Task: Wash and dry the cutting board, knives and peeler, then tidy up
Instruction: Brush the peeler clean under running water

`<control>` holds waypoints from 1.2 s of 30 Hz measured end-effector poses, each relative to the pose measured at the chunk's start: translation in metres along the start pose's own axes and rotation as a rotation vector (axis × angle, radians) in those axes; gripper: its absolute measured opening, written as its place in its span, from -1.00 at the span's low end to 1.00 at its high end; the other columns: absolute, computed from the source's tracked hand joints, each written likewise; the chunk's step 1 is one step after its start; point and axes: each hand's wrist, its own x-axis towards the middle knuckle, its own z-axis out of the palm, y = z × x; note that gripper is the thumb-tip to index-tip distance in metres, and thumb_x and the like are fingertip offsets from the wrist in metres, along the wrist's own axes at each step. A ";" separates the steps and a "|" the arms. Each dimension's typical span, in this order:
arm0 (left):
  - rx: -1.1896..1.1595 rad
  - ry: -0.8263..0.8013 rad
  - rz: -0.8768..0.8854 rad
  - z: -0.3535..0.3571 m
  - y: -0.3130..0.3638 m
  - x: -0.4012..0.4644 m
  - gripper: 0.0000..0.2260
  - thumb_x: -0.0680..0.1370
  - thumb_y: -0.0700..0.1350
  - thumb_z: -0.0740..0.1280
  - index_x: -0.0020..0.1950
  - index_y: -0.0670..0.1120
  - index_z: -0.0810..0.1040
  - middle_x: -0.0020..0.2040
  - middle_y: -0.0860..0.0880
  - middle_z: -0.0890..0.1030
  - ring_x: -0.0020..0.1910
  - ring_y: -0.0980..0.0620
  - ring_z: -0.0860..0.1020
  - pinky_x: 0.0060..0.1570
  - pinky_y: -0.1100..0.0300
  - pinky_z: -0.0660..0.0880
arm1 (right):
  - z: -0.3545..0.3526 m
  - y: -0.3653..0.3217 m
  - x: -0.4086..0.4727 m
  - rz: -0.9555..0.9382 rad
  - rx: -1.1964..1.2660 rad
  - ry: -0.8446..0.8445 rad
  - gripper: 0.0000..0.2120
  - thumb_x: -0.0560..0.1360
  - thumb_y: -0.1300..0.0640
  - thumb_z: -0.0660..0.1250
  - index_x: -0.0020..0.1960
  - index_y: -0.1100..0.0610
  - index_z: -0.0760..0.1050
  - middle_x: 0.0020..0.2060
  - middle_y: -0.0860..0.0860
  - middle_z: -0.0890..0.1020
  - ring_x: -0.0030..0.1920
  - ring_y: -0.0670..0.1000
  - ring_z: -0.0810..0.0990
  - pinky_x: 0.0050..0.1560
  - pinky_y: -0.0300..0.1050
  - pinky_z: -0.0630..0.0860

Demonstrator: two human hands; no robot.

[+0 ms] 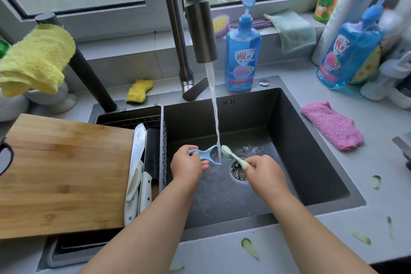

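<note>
I am watching my left hand (188,162) pinching the blue peeler (205,154) by its handle under the running water (214,109), while my right hand (264,170) is gripping a green toothbrush (233,157) with its bristles beside the peeler's head, above the sink (311,162). The cutting board (64,173) and knives (138,162) are lying on the rack at left.

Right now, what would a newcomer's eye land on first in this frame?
First, the stream of water falling from the tap into the middle of the dark sink, where the left hand holds a blue peeler and the right hand holds a pale green toothbrush to it. Next, the big wooden cutting board at left, lying over the drain basket, with white-handled knives beside it.
</note>
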 end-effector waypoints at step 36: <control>0.209 -0.253 0.152 -0.035 -0.011 -0.010 -0.76 0.50 -0.25 0.42 0.13 -0.02 0.59 0.08 0.00 0.56 0.00 0.08 0.53 -0.17 0.34 0.51 | 0.000 -0.020 -0.012 0.000 -0.020 -0.014 -0.77 0.54 0.02 0.24 -0.12 0.11 0.62 -0.31 0.03 0.63 -0.23 0.09 0.58 -0.30 -0.09 0.49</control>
